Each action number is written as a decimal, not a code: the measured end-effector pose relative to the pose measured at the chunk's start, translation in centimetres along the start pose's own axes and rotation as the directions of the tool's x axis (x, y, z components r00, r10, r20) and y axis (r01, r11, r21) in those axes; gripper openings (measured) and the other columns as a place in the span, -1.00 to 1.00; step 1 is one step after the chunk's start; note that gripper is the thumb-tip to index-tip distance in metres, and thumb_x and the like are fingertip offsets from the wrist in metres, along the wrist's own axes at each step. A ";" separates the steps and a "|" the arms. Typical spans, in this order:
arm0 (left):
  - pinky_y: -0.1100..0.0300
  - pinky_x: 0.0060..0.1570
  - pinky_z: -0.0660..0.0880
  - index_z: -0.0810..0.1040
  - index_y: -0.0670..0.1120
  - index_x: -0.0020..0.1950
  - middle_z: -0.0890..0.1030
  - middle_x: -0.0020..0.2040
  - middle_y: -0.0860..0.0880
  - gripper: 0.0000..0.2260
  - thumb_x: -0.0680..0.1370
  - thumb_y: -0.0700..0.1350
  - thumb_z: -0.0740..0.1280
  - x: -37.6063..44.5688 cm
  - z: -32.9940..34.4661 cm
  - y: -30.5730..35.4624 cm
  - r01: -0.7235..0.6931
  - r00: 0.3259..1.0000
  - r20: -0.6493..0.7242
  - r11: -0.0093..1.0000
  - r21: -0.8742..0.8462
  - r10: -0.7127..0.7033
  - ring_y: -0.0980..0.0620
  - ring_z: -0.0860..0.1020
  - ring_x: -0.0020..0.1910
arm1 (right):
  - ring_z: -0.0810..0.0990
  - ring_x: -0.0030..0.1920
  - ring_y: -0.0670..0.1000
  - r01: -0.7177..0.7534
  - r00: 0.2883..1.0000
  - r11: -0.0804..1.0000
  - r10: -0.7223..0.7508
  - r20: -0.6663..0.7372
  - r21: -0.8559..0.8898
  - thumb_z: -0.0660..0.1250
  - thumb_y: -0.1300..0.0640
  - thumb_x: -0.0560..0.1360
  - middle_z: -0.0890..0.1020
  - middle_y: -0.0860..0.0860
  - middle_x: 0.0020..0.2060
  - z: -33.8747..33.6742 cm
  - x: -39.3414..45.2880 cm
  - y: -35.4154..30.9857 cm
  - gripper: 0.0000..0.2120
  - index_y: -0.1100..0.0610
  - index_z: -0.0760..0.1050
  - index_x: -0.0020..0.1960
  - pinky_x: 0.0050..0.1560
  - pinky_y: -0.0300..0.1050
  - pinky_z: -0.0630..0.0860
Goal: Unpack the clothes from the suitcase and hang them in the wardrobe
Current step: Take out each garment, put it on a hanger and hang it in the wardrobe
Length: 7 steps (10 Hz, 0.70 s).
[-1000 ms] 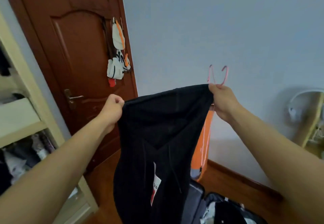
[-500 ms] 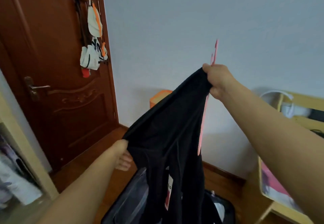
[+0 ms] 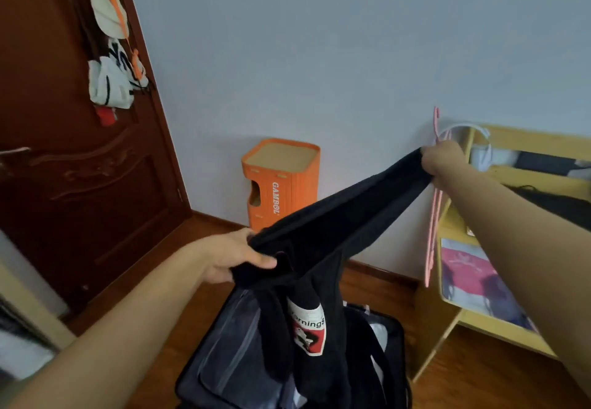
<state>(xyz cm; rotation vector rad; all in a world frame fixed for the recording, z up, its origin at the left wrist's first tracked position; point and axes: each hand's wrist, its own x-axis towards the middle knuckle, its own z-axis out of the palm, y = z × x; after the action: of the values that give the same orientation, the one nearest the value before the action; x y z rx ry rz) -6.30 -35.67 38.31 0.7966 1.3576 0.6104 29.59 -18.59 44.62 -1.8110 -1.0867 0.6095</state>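
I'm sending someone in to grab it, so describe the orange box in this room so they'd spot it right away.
Start at the dark wooden door on the left and follow the pale wall rightward along the floor. The orange box stands upright there against the wall, apart from the yellow shelf unit further right. It is the only bright orange thing, with white lettering down its front.

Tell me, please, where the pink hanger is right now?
In the head view the pink hanger is at the right, held in the right hand together with the black garment, hanging in front of the yellow shelf.
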 end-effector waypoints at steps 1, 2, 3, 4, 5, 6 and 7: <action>-0.08 0.16 0.61 0.59 -0.14 0.25 0.65 0.15 -0.14 -0.61 0.46 -0.17 0.55 3.1 -0.9 -2.3 0.177 0.983 -0.146 0.771 0.612 -0.110 -0.14 0.64 0.12 | 0.42 -0.05 0.10 0.033 0.999 0.993 -0.028 0.040 -0.115 0.20 0.19 0.61 0.46 0.14 -0.02 -0.3 -2.4 1.3 -0.67 0.32 0.49 0.31 0.09 0.05 0.49; -0.03 0.08 0.60 0.53 -0.32 0.27 0.63 0.16 -0.24 -0.69 0.62 -0.14 0.38 4.1 0.2 -2.6 0.147 0.944 -0.331 0.887 0.438 0.007 -0.20 0.62 0.10 | 0.44 -0.07 0.10 0.079 0.990 0.986 -0.060 0.131 -0.149 0.21 0.17 0.62 0.48 0.14 -0.05 1.8 -2.7 3.4 -0.69 0.32 0.50 0.27 -0.05 -0.08 0.39; -0.03 -0.08 0.65 0.58 -0.25 0.27 0.71 0.06 -0.20 -0.77 0.64 -0.21 0.34 3.7 0.9 -3.2 -0.024 0.973 -0.229 0.994 -0.106 -0.001 -0.14 0.69 -0.02 | 0.49 -0.09 0.12 0.100 0.964 0.977 -0.049 0.261 -0.186 0.22 0.15 0.62 0.52 0.15 -0.07 3.6 -2.7 6.5 -0.69 0.33 0.51 0.25 -0.06 -0.03 0.46; -0.02 -0.01 0.59 0.62 -0.15 0.26 0.70 0.15 -0.15 -0.77 0.63 -0.15 0.32 2.7 2.3 -3.0 -0.061 0.997 -0.069 0.961 -0.268 0.044 -0.11 0.69 0.07 | 0.53 -0.14 0.13 0.141 0.906 0.948 -0.007 0.422 -0.287 0.29 0.15 0.59 0.54 0.17 -0.08 4.2 -3.6 8.4 -0.69 0.36 0.53 0.20 -0.05 0.04 0.56; -0.06 0.11 0.55 0.59 -0.18 0.32 0.64 0.26 -0.19 -0.68 0.61 -0.09 0.35 1.2 3.3 -1.8 -0.117 0.991 0.021 0.942 -0.315 0.130 -0.17 0.63 0.22 | 0.56 0.13 0.13 0.277 0.812 0.928 -0.086 0.577 -0.251 0.48 0.09 0.49 0.54 0.12 0.18 5.0 -6.0 9.1 -0.53 0.21 0.48 0.33 0.24 0.09 0.52; -0.05 0.18 0.54 0.52 -0.25 0.38 0.56 0.35 -0.23 -0.57 0.55 -0.11 0.41 0.2 4.3 -0.7 -0.147 0.979 0.102 0.955 -0.257 0.178 -0.21 0.57 0.30 | 0.50 0.29 0.06 0.375 0.659 0.924 -0.213 0.721 -0.069 0.57 0.10 0.41 0.54 0.03 0.24 6.2 -11.8 8.6 -0.40 0.10 0.43 0.37 0.33 0.00 0.43; -0.08 0.17 0.58 0.51 -0.31 0.37 0.55 0.34 -0.28 -0.55 0.53 -0.16 0.45 -1.0 5.4 0.4 -0.195 0.968 0.149 0.979 -0.062 0.202 -0.25 0.59 0.26 | 0.61 0.16 -0.06 0.289 0.463 0.940 -0.305 0.832 0.183 0.58 0.21 0.40 0.64 -0.13 0.05 8.6 -17.8 8.9 -0.59 0.01 0.51 0.15 0.26 -0.03 0.54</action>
<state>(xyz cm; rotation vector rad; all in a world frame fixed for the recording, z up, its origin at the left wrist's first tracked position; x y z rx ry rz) -1.04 -36.99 39.34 0.9302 1.1255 0.7192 18.06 -31.98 32.10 -1.1796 -2.0000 1.3650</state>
